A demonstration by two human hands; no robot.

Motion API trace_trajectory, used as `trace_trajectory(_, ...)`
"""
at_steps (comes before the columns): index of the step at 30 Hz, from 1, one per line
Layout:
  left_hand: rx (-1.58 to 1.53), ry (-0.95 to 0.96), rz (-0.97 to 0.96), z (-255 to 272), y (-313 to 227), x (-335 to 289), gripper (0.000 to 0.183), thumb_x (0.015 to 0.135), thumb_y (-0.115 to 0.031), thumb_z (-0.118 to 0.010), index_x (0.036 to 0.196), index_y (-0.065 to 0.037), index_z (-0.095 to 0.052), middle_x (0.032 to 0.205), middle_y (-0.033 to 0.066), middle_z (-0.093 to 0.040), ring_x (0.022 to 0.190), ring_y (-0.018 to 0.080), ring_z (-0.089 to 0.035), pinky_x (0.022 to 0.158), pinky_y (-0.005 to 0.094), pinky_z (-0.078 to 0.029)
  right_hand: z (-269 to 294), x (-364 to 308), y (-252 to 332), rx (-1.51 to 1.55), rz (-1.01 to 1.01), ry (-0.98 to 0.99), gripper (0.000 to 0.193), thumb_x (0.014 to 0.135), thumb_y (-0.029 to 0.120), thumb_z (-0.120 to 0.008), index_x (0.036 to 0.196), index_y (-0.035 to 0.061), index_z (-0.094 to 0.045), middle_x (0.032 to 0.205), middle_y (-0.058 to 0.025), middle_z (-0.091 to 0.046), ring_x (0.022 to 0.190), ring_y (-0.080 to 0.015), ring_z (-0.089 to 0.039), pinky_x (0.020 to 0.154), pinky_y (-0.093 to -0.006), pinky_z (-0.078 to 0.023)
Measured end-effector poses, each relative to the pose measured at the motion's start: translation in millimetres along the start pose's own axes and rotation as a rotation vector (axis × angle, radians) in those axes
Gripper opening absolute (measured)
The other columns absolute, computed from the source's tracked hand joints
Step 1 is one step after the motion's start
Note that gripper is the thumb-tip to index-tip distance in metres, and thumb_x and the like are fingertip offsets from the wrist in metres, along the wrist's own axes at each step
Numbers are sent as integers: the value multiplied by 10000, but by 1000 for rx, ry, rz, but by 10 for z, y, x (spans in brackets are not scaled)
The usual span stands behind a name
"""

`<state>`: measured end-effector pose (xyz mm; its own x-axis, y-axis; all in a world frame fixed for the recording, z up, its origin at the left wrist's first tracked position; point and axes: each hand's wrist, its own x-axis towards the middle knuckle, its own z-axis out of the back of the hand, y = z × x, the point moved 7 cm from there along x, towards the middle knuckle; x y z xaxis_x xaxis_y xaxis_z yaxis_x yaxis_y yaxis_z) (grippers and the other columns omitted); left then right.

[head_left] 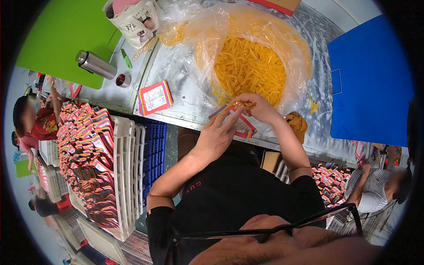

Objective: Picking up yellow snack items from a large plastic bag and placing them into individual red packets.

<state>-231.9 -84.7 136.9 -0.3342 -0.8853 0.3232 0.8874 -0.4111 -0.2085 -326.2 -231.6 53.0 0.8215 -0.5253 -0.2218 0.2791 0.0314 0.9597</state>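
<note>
Holding a striped packet [218, 112] at frame centre in the left hand [216, 139], fingers lying over it (partly covering it, so not telling how firmly). Pinching a small clump of yellow strips [245, 105] in the right hand [261, 110], just beside the packet. Seeing a red striped corner [248, 133] just below the hands (not telling whether part of the same packet). Spotting a large clear plastic bag [298, 66] gaping open above the hands, upper centre, holding a heap of yellow strips. Finding a second packet [155, 97] lying flat on the metal table [179, 79], left of centre, and a mustard cloth [297, 125] right of the right forearm. Noting a steel flask [98, 64], a cup [123, 80], a green tool [126, 58] and a white bag [138, 26] at upper left. Logging a green board [62, 39] upper left, a blue board [369, 79] upper right. Seeing heaped packets [88, 150] beside stacked white crates [126, 176] at left, co-workers sitting or standing near both side edges.
</note>
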Motion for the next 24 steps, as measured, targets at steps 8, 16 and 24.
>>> trace_trajectory(8,-58,-23,72,17,74,-22,93,829,-94,-666,853,-7,-644,1587,105,-443,1327,296,-542,999,390,-549,-57,-73,98,107,-175,36,128,1004,92,-650,1104,21,-687,753,31,-575,640,-55,-507,567,-244,-425)
trace_trajectory(16,-77,-29,74,38,59,-45,89,826,-86,-674,855,-15,-630,1586,121,-440,1340,312,-539,1004,401,-552,-44,-80,120,51,-170,20,144,1014,90,-637,1127,10,-677,737,8,-576,615,-74,-518,554,-255,-428)
trace_trajectory(24,-100,-29,57,62,53,-62,99,808,-81,-688,869,-20,-639,1589,125,-434,1337,311,-539,1010,405,-545,-13,-93,112,71,-113,-79,167,1020,17,-586,1159,13,-678,735,0,-544,558,-80,-486,517,-247,-398)
